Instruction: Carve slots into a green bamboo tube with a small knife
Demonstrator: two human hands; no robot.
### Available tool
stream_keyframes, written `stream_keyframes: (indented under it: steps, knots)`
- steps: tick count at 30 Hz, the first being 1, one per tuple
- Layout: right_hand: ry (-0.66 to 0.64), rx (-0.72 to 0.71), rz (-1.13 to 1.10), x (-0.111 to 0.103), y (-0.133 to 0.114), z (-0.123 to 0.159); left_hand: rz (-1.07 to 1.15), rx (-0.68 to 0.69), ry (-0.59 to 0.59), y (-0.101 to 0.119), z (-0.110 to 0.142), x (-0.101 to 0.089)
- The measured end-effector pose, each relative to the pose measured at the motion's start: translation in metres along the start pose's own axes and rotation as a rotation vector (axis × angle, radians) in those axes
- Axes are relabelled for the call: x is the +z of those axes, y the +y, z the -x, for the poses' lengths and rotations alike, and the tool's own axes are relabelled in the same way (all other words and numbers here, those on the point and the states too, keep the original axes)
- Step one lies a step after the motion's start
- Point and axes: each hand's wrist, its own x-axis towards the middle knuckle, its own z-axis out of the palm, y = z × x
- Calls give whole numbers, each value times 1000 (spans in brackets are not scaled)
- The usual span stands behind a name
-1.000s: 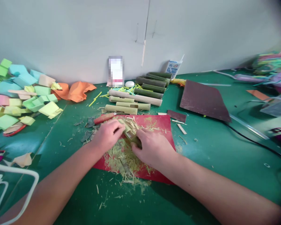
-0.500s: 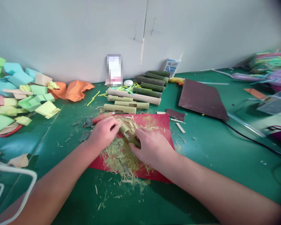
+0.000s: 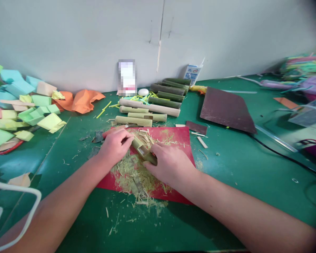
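A pale green bamboo tube [image 3: 139, 146] with a rectangular notch cut in its side lies slanted between my hands. My left hand [image 3: 116, 144] is closed, its fingertips pinching the tube's far left end. Wrapped around the near right end is my right hand [image 3: 171, 161], thumb underneath. Beneath both hands lies a red sheet [image 3: 180, 138] strewn with bamboo shavings [image 3: 137, 175]. A red stick-like handle [image 3: 113, 131] shows just behind my left hand; whether the hand touches it cannot be made out.
Several bamboo tubes [image 3: 150, 108] lie in a row behind the sheet. A phone [image 3: 127, 77] and a drink carton [image 3: 192, 74] stand by the wall. Folded paper pieces [image 3: 21, 102] cover the left side; a brown sheet [image 3: 226, 109] lies right. A white bent frame [image 3: 33, 211] juts in front left.
Both hands stay on the bamboo tube, with only a slight shift of the left fingers. The whole view has moved a little.
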Motion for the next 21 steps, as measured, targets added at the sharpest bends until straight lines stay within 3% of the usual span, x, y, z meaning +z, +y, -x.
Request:
stream_keyframes:
  steps: [4, 8, 12, 16, 21]
  knots:
    - [5, -17, -16, 0, 0, -1, 67, 28, -96, 2, 1, 1]
    - [9, -3, -14, 0, -1, 0, 27, -20, -14, 3, 2, 0]
    - [4, -25, -18, 0, 0, 0, 99, 13, -110, 6, 4, 1]
    - [4, -11, -33, 1, 0, 0, 78, -39, -38, 5, 4, 0]
    - [-3, -36, -23, 1, 0, 0, 80, 18, -99, 3, 4, 1]
